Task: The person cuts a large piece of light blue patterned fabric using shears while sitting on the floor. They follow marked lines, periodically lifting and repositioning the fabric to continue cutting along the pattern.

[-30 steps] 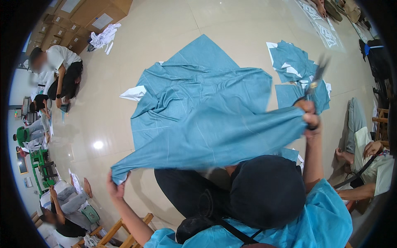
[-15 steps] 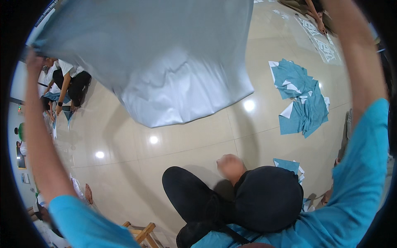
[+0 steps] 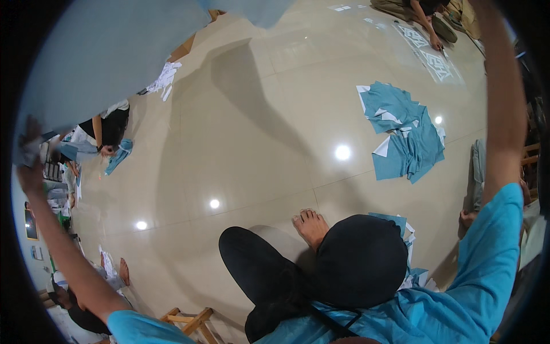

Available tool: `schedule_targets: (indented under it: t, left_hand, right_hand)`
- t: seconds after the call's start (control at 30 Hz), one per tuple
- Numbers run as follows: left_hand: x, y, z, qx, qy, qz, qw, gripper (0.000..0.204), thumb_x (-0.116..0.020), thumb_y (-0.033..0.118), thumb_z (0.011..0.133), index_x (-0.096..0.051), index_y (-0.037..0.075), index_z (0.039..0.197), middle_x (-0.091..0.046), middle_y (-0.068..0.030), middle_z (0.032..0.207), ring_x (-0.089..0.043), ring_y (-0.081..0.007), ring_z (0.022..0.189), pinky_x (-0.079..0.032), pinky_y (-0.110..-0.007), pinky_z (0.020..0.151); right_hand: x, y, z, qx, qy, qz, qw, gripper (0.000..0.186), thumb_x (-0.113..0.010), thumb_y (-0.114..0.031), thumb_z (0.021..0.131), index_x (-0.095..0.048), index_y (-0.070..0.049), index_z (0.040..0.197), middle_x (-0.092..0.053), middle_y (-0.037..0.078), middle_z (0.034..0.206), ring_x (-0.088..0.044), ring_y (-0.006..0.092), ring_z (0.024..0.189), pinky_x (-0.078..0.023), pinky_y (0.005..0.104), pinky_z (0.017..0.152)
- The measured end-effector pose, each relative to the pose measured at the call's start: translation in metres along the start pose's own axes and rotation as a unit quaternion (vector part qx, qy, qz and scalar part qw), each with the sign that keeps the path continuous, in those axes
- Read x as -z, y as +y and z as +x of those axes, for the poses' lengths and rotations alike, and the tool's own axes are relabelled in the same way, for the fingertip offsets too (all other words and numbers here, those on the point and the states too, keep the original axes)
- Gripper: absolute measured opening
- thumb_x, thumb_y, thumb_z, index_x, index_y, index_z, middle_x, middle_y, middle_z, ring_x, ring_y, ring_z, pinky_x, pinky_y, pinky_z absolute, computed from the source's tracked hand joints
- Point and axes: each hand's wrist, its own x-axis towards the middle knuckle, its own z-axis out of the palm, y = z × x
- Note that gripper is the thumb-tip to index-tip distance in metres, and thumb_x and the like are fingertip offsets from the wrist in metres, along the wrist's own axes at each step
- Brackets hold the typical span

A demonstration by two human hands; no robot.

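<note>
A large grey-blue sheet of cloth (image 3: 109,51) hangs raised across the upper left of the head view. At its lower left corner my left hand (image 3: 30,152) is closed on the edge, its fingers slightly blurred. My right arm (image 3: 505,109) reaches up along the right side, and its hand lies beyond the top of the picture. A crumpled pile of teal cloth pieces (image 3: 409,135) with white undersides lies on the floor at the right. More teal and white pieces (image 3: 395,219) lie partly hidden behind my right knee.
A person (image 3: 109,129) handles teal cloth at the left; another (image 3: 432,28) crouches over white cut lettering (image 3: 427,54) at the upper right. White scraps (image 3: 163,77) lie beneath the sheet's edge. A wooden stool (image 3: 192,321) stands near my left side. My bare foot (image 3: 312,226) rests on the tiles.
The sheet has swung up and to the left, uncovering the floor in the middle. My left hand has come down along the left edge; my right hand stays out of view.
</note>
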Motion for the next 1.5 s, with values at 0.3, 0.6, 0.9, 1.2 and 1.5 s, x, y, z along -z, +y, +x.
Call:
schedule_targets:
  t: [0.3,0.6,0.9,1.2,1.5]
  left_hand:
    - [-0.079,-0.329,-0.153,0.336,0.172,-0.153,0.913,0.021,-0.075,0.022,0.109,-0.064,0.007,0.119,-0.069,-0.0065,0.101,-0.071,-0.0213,0.083,-0.062,-0.030,0.068]
    - [-0.150,-0.505,-0.198,0.433,0.098,0.021,0.896,0.022,-0.069,0.031,0.114,-0.062,0.009,0.113,-0.050,0.0027,0.084,-0.049,-0.0062,0.065,-0.038,-0.022,0.049]
    - [-0.111,-0.618,-0.282,0.494,0.048,0.201,0.845,0.031,-0.080,0.036,0.104,-0.071,0.011,0.120,-0.060,0.0017,0.085,-0.054,-0.0079,0.067,-0.039,-0.025,0.052]
    - [-0.095,-0.591,-0.385,0.508,0.129,0.200,0.828,0.026,-0.077,0.030,0.108,-0.064,0.009,0.100,-0.058,0.0001,0.071,-0.050,-0.0085,0.051,-0.036,-0.025,0.043]
    - [-0.073,-0.546,-0.471,0.494,0.142,0.218,0.830,0.018,-0.073,0.017,0.109,-0.062,0.004,0.102,-0.060,-0.0046,0.069,-0.055,-0.0149,0.049,-0.039,-0.031,0.043]
  right_hand:
    - [-0.028,0.087,-0.029,-0.099,0.066,0.089,0.989,0.028,-0.076,-0.014,0.108,-0.062,0.005,0.124,-0.076,0.014,0.110,-0.080,0.0265,0.098,-0.064,0.0341,0.088]
    - [-0.051,0.271,-0.091,-0.243,0.179,-0.049,0.952,0.037,-0.094,-0.013,0.090,-0.070,0.000,0.115,-0.071,0.003,0.100,-0.064,0.0113,0.081,-0.051,0.0262,0.073]
    - [-0.050,0.317,-0.178,-0.235,0.155,-0.177,0.943,0.020,-0.087,-0.005,0.093,-0.074,-0.001,0.107,-0.077,0.005,0.098,-0.071,0.0141,0.089,-0.057,0.0314,0.083]
    - [-0.058,0.258,-0.253,-0.222,0.152,-0.338,0.902,0.021,-0.084,-0.001,0.091,-0.074,0.000,0.110,-0.081,0.009,0.096,-0.074,0.0149,0.086,-0.058,0.0333,0.079]
    - [-0.024,0.222,-0.329,-0.198,0.119,-0.424,0.876,0.023,-0.083,-0.001,0.091,-0.072,0.002,0.111,-0.075,0.015,0.085,-0.072,0.0202,0.077,-0.056,0.0375,0.073]
